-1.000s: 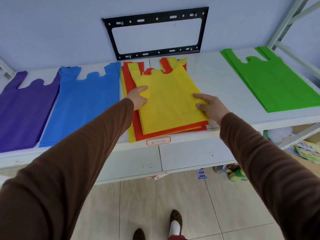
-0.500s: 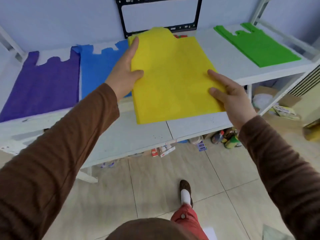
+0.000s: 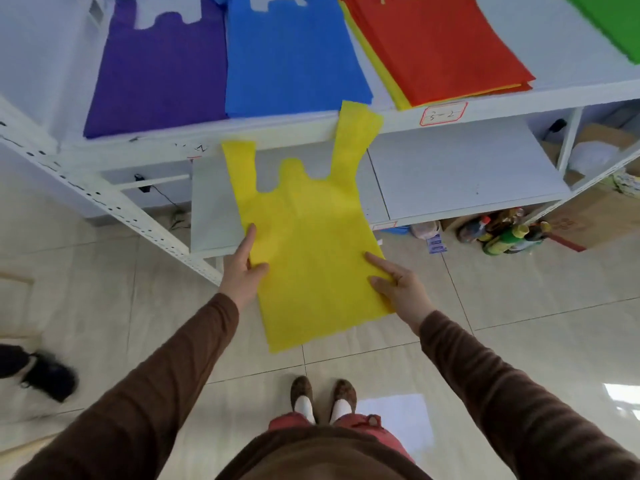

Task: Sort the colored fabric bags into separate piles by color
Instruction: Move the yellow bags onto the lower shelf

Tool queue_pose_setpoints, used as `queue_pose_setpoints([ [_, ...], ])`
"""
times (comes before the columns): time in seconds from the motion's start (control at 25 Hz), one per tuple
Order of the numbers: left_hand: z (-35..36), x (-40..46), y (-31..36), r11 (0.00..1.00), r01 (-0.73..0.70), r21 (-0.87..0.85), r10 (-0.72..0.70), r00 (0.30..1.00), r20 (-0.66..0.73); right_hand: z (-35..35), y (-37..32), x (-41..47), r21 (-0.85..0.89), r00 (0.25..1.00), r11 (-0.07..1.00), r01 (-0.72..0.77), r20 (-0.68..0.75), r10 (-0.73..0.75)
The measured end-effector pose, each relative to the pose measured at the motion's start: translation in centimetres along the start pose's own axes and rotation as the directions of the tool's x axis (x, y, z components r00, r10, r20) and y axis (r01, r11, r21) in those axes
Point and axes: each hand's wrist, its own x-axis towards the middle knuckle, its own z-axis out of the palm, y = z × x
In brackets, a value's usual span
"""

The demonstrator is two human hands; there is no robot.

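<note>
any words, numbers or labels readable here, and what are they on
"3-2" (handwritten, seen upside down, so uncertain): red-bordered tag on the upper shelf's front edge.
Marker scribble on that edge farther left: unreadable.
Lower shelf tag: too blurred.
Bottles on the floor: labels too small.

A yellow bag [image 3: 311, 244] is hanging flat in the air below the top shelf, handles pointing up. On the shelf, purple bags [image 3: 159, 67], blue bags [image 3: 291, 57] and a red stack [image 3: 436, 46] with yellow edges showing beneath are lying side by side, green bags [image 3: 613, 22] sitting apart at the right.
</note>
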Motion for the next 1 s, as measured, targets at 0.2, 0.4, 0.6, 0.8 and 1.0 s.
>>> queue_pose_setpoints([
  [0.2, -0.9, 4.0, -4.0, 0.987, 0.163, -0.002, -0.162, 0.986, 0.048, 2.8, 0.9, 4.3, -0.038, 0.998, 0.997, -0.063, 0.023, 0.064],
  [0.4, -5.9, 12.3, -7.2, 0.982, 0.189, 0.023, -0.19, 0.98, 0.064, 7.8, -0.9, 12.8, -0.122, 0.997, 0.99, -0.074, -0.006, 0.074],
  [0.6, -11.5, 23.0, -7.6, 0.994, 0.109, -0.001, -0.109, 0.994, 0.016, 13.2, -4.4, 22.9, -0.221, 0.994, 0.975, 0.038, -0.094, -0.06],
  [0.8, -16.7, 35.3, -10.1, 0.969, 0.232, -0.083, -0.235, 0.972, -0.028, 15.6, -7.2, 30.8, -0.111, 0.942, 0.953, 0.283, -0.153, -0.298],
  [1.0, -16.6, 38.9, -13.9, 0.994, -0.033, -0.106, 0.021, 0.993, -0.113, 17.9, 0.1, 35.8, 0.009, 0.96, 0.969, 0.247, -0.14, -0.243],
])
